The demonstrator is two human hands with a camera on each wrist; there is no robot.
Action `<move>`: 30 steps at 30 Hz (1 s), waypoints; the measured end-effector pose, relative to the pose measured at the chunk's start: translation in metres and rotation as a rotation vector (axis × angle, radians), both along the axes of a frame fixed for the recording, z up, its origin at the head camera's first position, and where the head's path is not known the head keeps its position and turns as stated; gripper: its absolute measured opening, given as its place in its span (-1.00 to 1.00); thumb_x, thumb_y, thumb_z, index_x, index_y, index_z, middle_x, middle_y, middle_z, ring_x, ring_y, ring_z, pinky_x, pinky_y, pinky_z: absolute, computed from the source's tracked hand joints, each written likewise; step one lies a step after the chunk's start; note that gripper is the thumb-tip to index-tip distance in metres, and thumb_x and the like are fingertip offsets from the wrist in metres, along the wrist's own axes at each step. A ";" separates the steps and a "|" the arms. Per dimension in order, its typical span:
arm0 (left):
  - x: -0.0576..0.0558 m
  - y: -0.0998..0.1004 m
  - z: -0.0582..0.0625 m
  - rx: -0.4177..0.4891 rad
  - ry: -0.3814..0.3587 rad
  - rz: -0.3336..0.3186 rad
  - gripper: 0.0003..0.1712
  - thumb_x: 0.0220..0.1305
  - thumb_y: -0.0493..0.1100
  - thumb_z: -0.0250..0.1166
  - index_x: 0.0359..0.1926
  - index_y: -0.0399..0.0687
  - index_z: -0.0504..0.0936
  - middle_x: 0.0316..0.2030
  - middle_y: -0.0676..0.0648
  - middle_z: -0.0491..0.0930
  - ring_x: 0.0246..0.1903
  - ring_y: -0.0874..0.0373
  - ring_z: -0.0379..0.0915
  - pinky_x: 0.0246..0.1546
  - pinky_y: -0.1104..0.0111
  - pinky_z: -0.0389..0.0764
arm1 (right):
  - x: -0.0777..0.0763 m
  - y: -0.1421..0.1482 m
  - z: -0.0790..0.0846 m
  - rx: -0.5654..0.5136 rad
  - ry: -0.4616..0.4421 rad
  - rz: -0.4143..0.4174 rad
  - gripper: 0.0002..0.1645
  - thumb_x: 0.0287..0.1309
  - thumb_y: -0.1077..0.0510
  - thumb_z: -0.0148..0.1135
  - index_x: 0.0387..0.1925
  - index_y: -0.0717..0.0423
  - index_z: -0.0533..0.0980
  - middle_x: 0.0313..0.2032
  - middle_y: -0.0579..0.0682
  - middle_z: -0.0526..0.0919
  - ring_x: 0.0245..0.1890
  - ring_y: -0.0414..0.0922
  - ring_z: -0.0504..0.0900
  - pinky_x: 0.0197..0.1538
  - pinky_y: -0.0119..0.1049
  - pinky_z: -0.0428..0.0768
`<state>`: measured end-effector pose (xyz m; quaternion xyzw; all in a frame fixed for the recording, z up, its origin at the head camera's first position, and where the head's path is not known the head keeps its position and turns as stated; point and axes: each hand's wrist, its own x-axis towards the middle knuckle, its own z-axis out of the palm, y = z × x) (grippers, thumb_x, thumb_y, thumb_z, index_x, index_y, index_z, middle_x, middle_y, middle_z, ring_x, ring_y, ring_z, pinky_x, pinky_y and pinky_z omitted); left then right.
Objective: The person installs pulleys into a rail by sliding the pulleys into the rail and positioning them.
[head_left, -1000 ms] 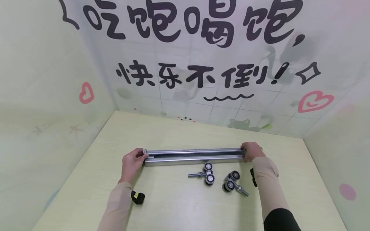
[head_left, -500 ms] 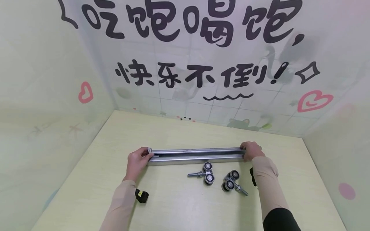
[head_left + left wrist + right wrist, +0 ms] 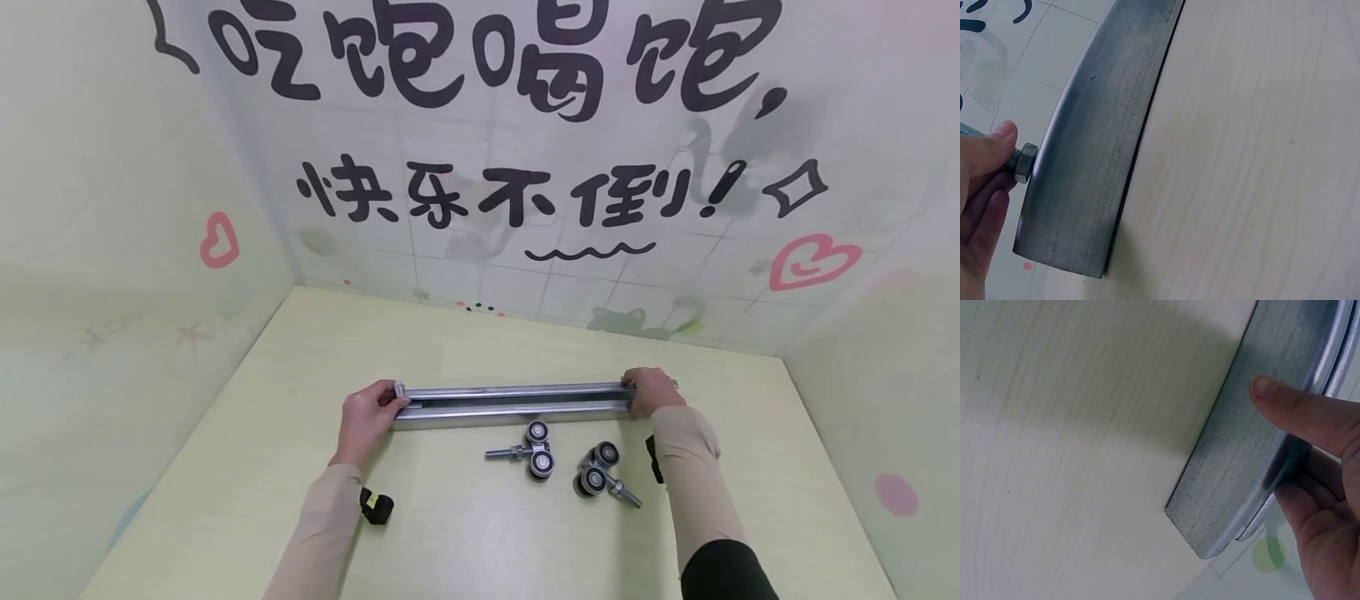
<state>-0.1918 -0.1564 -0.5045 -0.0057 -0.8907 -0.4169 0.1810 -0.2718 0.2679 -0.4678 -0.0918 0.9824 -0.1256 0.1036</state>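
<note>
A long metal channel rail (image 3: 517,417) lies on the table with its slot facing up. At its left end, my left hand (image 3: 367,421) pinches a threaded bolt (image 3: 1014,159) between thumb and fingers. The bolt's hex nut (image 3: 1026,163) sits right at the rail's slotted side in the left wrist view; whatever is below it is hidden inside the rail. My right hand (image 3: 651,393) grips the rail's right end, thumb (image 3: 1266,387) on the front wall and the other fingers over the slotted side.
Two twin-wheel rollers with threaded bolts lie in front of the rail: one roller (image 3: 540,462) points its bolt left, the other roller (image 3: 594,479) points right and forward. A printed wall covering (image 3: 480,275) stands behind the table (image 3: 480,542).
My left hand has moved a little to the right along the rail with the bolt. My right hand and the two loose rollers stay in place.
</note>
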 end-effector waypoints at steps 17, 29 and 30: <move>0.001 -0.001 -0.002 0.025 -0.052 -0.056 -0.76 -0.05 -0.29 0.40 -0.30 -0.30 0.61 -0.39 -0.22 0.65 -0.37 0.01 0.60 -0.33 0.26 0.62 | -0.002 0.001 -0.004 0.005 -0.005 0.017 -0.33 -0.53 0.42 0.46 -0.14 0.27 0.53 -0.15 0.30 0.57 -0.16 0.23 0.51 -0.13 0.05 0.53; -0.009 -0.027 0.018 -0.201 -0.211 -0.350 -0.31 -0.18 -0.24 0.47 0.07 -0.25 0.47 -0.01 -0.23 0.52 -0.01 -0.12 0.42 0.04 0.07 0.43 | -0.003 0.003 -0.003 -0.001 -0.004 0.020 -0.31 -0.56 0.44 0.45 -0.13 0.29 0.53 -0.15 0.31 0.57 -0.17 0.23 0.51 -0.12 0.06 0.53; -0.010 -0.028 0.020 -0.233 -0.223 -0.367 -0.29 -0.19 -0.23 0.48 0.08 -0.27 0.46 0.00 -0.24 0.52 -0.01 -0.12 0.42 0.06 0.07 0.42 | -0.003 0.002 -0.003 0.000 -0.003 0.017 -0.31 -0.57 0.44 0.45 -0.13 0.29 0.53 -0.16 0.31 0.57 -0.17 0.23 0.51 -0.13 0.06 0.53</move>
